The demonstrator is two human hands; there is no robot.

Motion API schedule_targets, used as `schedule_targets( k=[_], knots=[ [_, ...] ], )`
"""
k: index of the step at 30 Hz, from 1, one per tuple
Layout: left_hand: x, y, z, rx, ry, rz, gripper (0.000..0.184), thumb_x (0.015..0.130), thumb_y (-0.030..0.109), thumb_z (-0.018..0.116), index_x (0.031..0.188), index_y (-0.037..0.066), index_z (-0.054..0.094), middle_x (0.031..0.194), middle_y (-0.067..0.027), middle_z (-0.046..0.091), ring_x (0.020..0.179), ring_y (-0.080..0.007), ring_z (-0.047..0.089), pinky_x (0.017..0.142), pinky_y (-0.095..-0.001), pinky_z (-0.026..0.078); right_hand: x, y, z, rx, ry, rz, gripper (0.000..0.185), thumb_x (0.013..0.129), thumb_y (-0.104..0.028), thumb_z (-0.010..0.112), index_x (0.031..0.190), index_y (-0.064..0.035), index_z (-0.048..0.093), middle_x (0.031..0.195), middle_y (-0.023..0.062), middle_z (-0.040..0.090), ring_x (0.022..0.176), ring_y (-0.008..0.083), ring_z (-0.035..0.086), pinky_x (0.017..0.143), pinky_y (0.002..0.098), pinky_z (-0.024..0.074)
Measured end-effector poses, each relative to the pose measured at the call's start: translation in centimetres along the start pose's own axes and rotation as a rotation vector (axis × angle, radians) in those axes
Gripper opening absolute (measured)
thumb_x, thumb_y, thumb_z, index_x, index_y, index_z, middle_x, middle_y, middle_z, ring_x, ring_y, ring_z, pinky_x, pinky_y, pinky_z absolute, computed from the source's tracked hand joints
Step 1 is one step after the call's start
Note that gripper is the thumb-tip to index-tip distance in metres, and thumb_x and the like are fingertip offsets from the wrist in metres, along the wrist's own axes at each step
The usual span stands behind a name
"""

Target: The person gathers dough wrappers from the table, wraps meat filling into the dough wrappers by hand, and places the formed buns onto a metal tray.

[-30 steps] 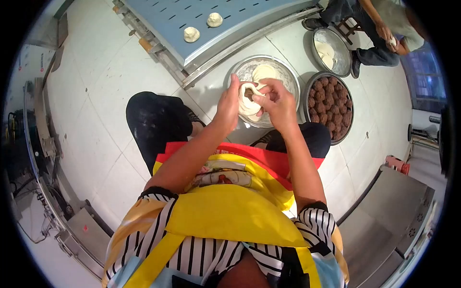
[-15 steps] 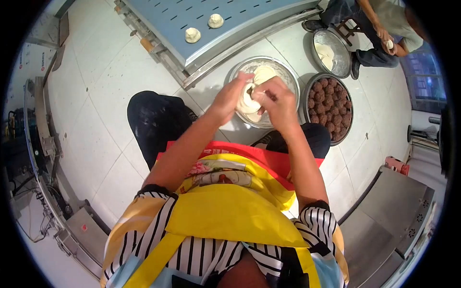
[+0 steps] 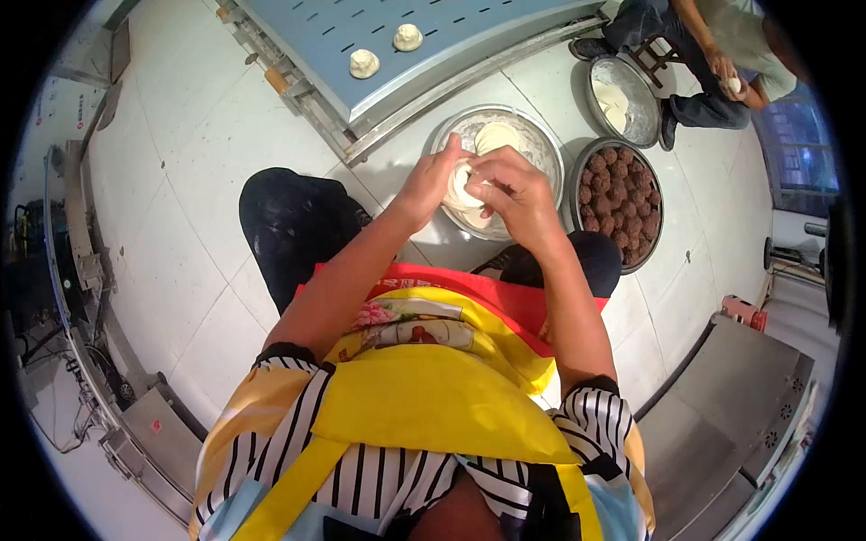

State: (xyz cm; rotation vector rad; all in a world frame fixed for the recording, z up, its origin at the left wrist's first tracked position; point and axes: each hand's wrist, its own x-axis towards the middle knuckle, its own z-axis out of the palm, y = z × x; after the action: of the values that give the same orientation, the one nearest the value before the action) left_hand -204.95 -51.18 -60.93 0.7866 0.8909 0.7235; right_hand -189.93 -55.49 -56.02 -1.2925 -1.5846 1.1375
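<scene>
Between my two hands, above a metal basin (image 3: 544, 142), is a bun of pale dough (image 3: 459, 187) with a small opening at its top. My left hand (image 3: 428, 187) cups it from the left, its thumb near the top edge. From the right, the fingers of my right hand (image 3: 518, 192) pinch the dough's rim. Flat round dough wrappers (image 3: 496, 137) lie in the floury basin behind my hands. My fingers hide whatever is inside the bun.
A round tray of brown filling balls (image 3: 621, 194) sits right of the basin. Beyond it, another basin (image 3: 646, 104) holds wrappers, beside a seated person (image 3: 722, 68) holding dough. Two shaped buns (image 3: 364, 64) stand on the blue slotted surface (image 3: 338, 36).
The opening at the top of the dough looks smaller. My right fingers have shifted slightly along its rim, and my left thumb stands more upright.
</scene>
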Motion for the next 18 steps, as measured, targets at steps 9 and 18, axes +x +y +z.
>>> schedule_targets(
  k=[9,18],
  knots=[
    [1.2,2.1,-1.5,0.384,-0.23,-0.085,0.072,0.091,0.061,0.033,0.101,-0.004,0.063,0.091,-0.0124,0.063,0.089,-0.015,0.058,0.08,-0.026,0.045,-0.2,-0.4,1.3,-0.07,0.033,0.044,0.018,0.077,0.0,0.068,0.09,0.0034,0.056,0.084,0.006,0.05,0.06,0.0102,0.055,0.048,0.0232,0.0492],
    [0.4,2.3,-1.1,-0.046,-0.246,-0.155,0.071,0.092,0.062,0.026,0.125,0.003,0.049,0.109,-0.0117,0.058,0.1,-0.0187,0.058,0.088,-0.0313,0.045,-0.2,1.1,1.2,-0.013,0.206,-0.036,0.015,0.074,0.0,0.07,0.082,0.0014,0.057,0.082,0.0073,0.049,0.062,0.0133,0.053,0.05,0.0268,0.0446]
  ],
)
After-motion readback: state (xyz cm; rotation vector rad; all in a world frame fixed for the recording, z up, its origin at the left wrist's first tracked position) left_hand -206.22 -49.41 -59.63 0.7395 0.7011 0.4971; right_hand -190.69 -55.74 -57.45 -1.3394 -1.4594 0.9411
